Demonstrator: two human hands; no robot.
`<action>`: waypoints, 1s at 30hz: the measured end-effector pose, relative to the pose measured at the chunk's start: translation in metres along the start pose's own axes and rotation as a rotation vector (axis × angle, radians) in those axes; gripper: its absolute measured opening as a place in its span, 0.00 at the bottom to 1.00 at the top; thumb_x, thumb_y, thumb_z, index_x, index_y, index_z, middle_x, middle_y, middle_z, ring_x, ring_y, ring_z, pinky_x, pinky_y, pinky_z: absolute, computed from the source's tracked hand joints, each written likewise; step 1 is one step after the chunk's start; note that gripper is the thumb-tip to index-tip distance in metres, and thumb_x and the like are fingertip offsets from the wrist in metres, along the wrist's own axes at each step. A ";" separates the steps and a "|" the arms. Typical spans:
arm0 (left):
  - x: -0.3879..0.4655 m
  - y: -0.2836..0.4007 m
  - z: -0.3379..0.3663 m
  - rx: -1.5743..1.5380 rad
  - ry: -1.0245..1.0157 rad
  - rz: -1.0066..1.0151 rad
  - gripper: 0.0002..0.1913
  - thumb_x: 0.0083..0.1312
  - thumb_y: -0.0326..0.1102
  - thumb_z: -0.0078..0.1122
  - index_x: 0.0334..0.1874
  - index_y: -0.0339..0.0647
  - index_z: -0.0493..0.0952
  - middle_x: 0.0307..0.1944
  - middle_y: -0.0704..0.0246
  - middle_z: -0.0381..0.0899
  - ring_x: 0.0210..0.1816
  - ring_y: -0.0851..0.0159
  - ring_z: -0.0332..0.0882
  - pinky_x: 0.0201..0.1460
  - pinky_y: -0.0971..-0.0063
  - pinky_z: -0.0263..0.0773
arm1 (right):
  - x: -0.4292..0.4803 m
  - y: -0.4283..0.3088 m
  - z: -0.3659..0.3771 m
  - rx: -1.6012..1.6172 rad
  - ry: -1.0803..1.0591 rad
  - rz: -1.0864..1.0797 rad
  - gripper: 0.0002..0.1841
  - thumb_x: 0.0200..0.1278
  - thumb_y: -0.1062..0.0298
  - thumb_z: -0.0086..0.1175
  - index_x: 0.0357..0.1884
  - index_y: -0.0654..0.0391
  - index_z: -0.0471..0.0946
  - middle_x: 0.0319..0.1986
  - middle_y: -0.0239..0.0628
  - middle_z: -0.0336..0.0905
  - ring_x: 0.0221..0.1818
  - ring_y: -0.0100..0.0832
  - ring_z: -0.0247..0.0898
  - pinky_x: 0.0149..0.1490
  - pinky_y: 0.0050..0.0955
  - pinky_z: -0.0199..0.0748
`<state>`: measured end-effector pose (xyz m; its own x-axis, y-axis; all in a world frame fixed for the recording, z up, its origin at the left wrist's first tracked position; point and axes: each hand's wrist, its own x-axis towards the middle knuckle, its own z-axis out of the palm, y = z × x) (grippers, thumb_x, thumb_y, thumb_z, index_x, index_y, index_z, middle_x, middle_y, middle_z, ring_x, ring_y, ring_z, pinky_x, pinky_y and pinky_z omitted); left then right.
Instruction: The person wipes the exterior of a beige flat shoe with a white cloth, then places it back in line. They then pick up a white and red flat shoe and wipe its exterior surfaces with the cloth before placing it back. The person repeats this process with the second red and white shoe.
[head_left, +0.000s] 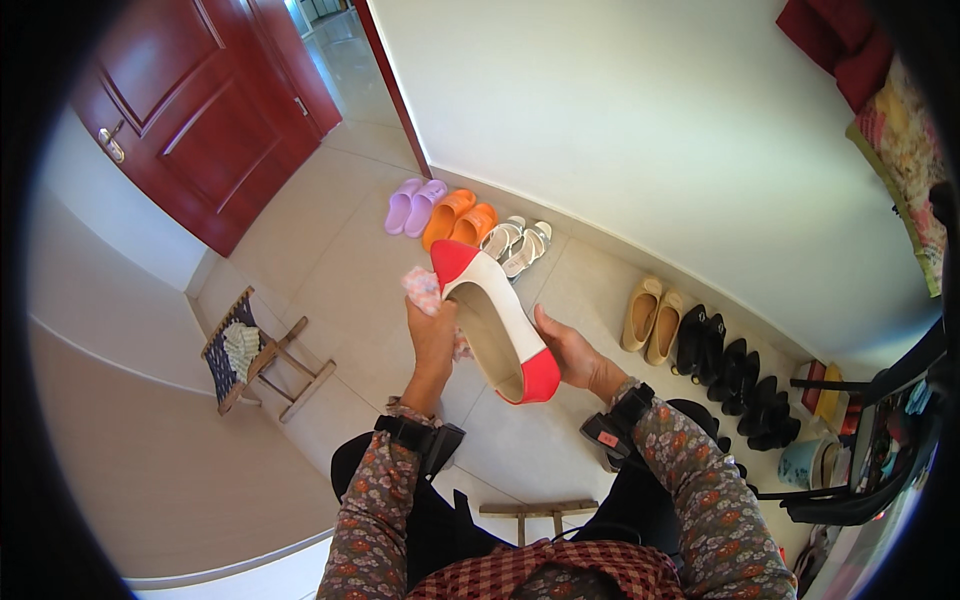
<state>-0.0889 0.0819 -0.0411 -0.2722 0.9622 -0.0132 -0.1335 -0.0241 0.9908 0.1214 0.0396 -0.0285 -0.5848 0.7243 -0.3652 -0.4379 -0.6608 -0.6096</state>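
Observation:
A red and white pump shoe (504, 311) with a beige lining is held up in front of me, its red toe pointing up and away and its red heel end toward me. My left hand (431, 334) grips a pink and white checked cloth (422, 290) against the side of the shoe near the toe. Part of that cloth also shows below my fingers. My right hand (571, 351) holds the shoe near its heel end, the thumb raised and the fingers partly hidden behind it.
Along the wall stand lilac slippers (415, 206), orange slippers (457, 217), silver sandals (517, 246), tan flats (651, 321) and several black shoes (731, 367). A folding stool (262, 352) with a striped cloth (241, 350) is at left. A black rack (862, 450) stands at right, near a red door's (202, 112) opposite side.

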 end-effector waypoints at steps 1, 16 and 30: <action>-0.001 -0.002 0.001 -0.012 -0.005 0.022 0.25 0.61 0.25 0.57 0.62 0.36 0.65 0.51 0.64 0.75 0.47 0.69 0.77 0.42 0.77 0.76 | 0.000 0.002 0.003 0.098 -0.008 0.017 0.35 0.76 0.38 0.42 0.70 0.58 0.66 0.64 0.42 0.72 0.65 0.36 0.69 0.70 0.38 0.64; -0.049 0.054 0.017 0.711 -0.473 0.763 0.20 0.62 0.27 0.61 0.57 0.40 0.75 0.48 0.60 0.72 0.46 0.60 0.76 0.45 0.66 0.76 | 0.015 0.012 -0.010 -0.108 0.207 -0.075 0.30 0.76 0.39 0.42 0.60 0.58 0.72 0.46 0.37 0.80 0.42 0.27 0.79 0.45 0.30 0.81; -0.043 0.041 0.009 0.753 -0.463 0.709 0.22 0.58 0.28 0.64 0.57 0.45 0.78 0.43 0.62 0.72 0.47 0.54 0.74 0.50 0.63 0.73 | 0.015 0.020 -0.012 -0.417 0.218 -0.113 0.34 0.74 0.32 0.40 0.47 0.59 0.78 0.25 0.29 0.78 0.19 0.18 0.71 0.20 0.20 0.65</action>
<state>-0.0740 0.0423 0.0012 0.3416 0.8083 0.4796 0.5609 -0.5847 0.5861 0.1122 0.0392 -0.0550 -0.3730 0.8409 -0.3921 -0.1532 -0.4726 -0.8679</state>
